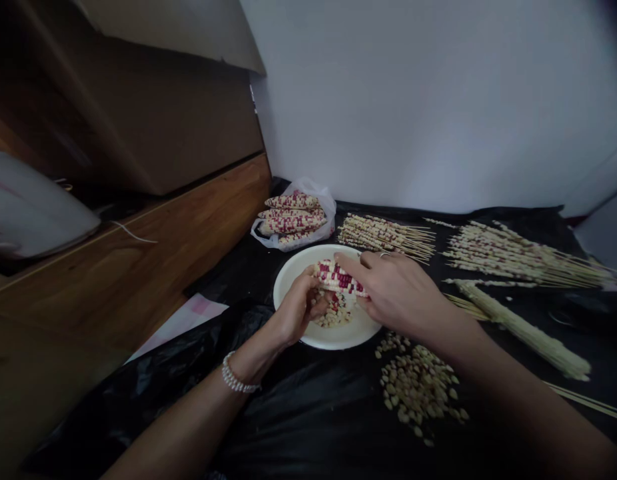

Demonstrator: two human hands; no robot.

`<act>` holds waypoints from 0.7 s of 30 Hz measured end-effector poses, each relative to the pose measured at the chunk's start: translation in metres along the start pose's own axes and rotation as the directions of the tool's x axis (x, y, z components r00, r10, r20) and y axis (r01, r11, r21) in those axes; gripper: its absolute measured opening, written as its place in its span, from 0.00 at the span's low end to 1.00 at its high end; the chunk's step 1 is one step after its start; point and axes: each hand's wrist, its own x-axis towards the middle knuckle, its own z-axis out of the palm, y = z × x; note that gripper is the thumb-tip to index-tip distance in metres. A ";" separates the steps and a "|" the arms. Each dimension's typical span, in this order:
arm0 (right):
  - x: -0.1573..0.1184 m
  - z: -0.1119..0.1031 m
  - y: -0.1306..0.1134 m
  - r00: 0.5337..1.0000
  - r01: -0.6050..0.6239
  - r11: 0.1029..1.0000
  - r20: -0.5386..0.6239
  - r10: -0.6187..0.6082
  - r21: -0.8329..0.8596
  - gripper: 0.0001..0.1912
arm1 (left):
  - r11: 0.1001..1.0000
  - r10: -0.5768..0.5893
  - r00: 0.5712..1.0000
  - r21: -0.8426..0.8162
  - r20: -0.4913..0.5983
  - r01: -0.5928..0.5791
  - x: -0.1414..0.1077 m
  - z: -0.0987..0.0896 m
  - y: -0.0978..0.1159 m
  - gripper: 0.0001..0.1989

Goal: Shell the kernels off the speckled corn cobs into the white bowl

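Observation:
Both my hands hold one corn cob (341,277) with red and cream kernels, level above a white bowl (358,337). My left hand (301,301) grips the cob's left end, palm side partly showing. From the right, my right hand (396,283) closes over the other end, its thumb or finger lying along the top of the cob. Loose kernels (336,315) rest in the bowl beneath. A pile of loose kernels (421,387) lies on the black plastic sheet (298,413) right of the bowl.
Behind the bowl, a clear plastic bag (326,200) holds several corn cobs (293,220). Sticks threaded with kernels (383,233) lie to its right, with another bundle (508,257) farther right. A pale bare cob (533,333) lies in front. A wooden edge (188,227) and cardboard box (178,120) flank the left.

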 end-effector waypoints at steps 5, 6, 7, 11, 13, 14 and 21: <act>0.000 0.004 0.005 0.999 -0.022 0.994 0.027 0.019 0.103 0.31 | 0.999 0.042 0.999 -0.006 -0.013 -0.042 -0.001 0.000 -0.002 0.12; 0.001 0.004 0.006 0.999 -0.028 0.993 0.031 0.024 0.112 0.31 | 0.999 0.050 0.999 -0.007 -0.004 -0.050 -0.002 -0.001 -0.002 0.13; 0.001 0.003 0.007 0.999 -0.032 0.993 0.032 0.029 0.111 0.31 | 0.999 0.053 0.999 -0.009 0.007 -0.053 -0.002 -0.001 -0.002 0.13; 0.001 0.001 0.009 0.998 -0.045 0.995 0.041 0.041 0.091 0.31 | 1.000 0.021 0.999 -0.022 0.047 -0.020 -0.003 -0.003 0.002 0.13; 0.001 0.001 0.008 0.998 -0.045 0.996 0.039 0.042 0.080 0.31 | 1.000 0.000 0.999 -0.028 0.053 0.001 -0.003 -0.003 0.003 0.13; 0.001 0.001 0.008 0.999 -0.045 0.996 0.034 0.042 0.075 0.31 | 1.000 -0.001 0.999 -0.026 0.053 0.003 -0.003 -0.002 0.003 0.14; 0.001 0.001 0.001 1.000 -0.013 1.000 0.023 0.013 0.025 0.26 | 0.998 0.003 1.000 0.067 -0.005 -0.002 0.000 -0.001 -0.002 0.11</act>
